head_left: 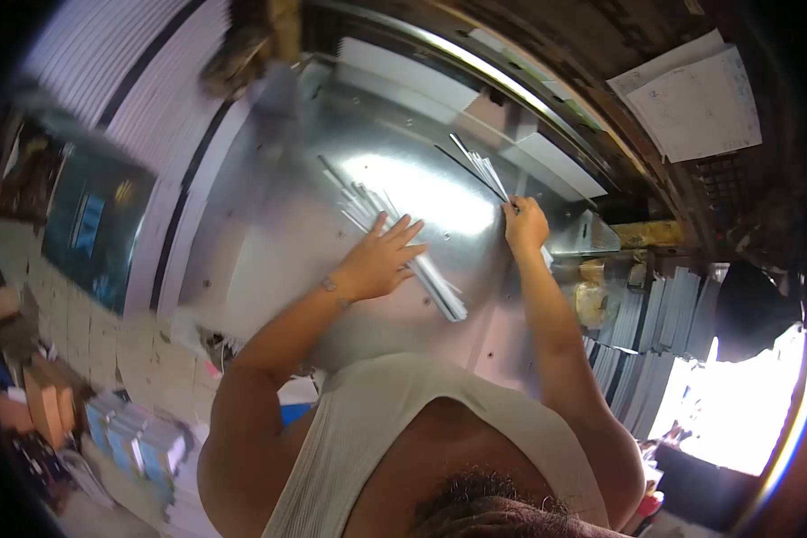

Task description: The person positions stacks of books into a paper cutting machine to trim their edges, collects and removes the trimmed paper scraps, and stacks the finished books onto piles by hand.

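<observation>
Two-handed now: pinching slender strips (485,169) in right hand (527,226), partly hidden there; resting left hand (378,261) splayed across strip bundle (437,286), masking its middle.

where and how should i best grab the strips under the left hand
Probably by the near end of the strips, coming from the body's side with fingers across their length. That end sticks out past the left hand and lies fairly close together, while the far ends fan out unevenly, so a grip there would likely gather fewer of them.
</observation>
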`<state>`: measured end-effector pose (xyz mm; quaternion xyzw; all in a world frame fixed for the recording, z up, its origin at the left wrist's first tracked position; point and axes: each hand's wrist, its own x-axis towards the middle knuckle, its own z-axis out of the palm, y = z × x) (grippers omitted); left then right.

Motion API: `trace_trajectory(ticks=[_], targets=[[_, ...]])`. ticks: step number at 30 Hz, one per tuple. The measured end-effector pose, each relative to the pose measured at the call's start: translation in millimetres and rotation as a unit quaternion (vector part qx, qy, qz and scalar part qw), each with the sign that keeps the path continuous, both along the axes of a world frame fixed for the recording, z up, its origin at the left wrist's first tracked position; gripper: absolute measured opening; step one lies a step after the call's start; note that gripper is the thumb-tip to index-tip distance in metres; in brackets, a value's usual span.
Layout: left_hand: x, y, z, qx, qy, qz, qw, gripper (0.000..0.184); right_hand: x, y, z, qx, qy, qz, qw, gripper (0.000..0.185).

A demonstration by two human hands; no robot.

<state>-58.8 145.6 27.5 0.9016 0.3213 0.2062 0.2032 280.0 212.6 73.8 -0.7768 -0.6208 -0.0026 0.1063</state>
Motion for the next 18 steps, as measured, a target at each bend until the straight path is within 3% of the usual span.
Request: trace_trajectory(ticks=[3,4,7,8,9,11,13,15,17,18], targets=[[-15,-54,41,-0.015,-0.039,0.106,0.993,0.073,-83,-45,9,-0.039,0.034,0.074,0.996,0.051],[-25,-72,45,-0.029,-0.05,0.138,0.989,0.088,-113,-63,12,-0.053,0.017,0.117,0.992,0.06],[-62,-143,38,-0.041,-0.124,0.364,0.922,0.098,-185,-127,12,-0.05,-0.026,0.292,0.955,0.081],[-72,-169,25,-0.027,-0.157,0.454,0.877,0.106,-204,-144,11,-0.047,-0.007,0.334,0.941,0.075],[-83,-193,20,0.004,-0.226,0.525,0.821,0.114,-221,-151,9,-0.053,0.003,0.383,0.922,0.072],[-91,-230,8,-0.078,-0.3,0.664,0.681,0.117,-248,-173,4,-0.076,0.027,0.476,0.876,0.068],[-97,-253,-7,-0.325,-0.511,0.632,0.484,0.113,-286,-195,1,-0.1,0.074,0.55,0.826,0.06],[-96,-268,-8,-0.397,-0.666,0.549,0.313,0.102,-325,-223,4,-0.152,0.096,0.6,0.78,0.057],[-100,-272,7,-0.344,-0.779,0.473,0.226,0.084,-352,-249,-7,-0.206,0.138,0.666,0.703,0.059],[-107,-277,-15,-0.36,-0.798,0.457,0.155,0.041,-356,-259,-10,-0.236,0.156,0.693,0.664,0.06]])
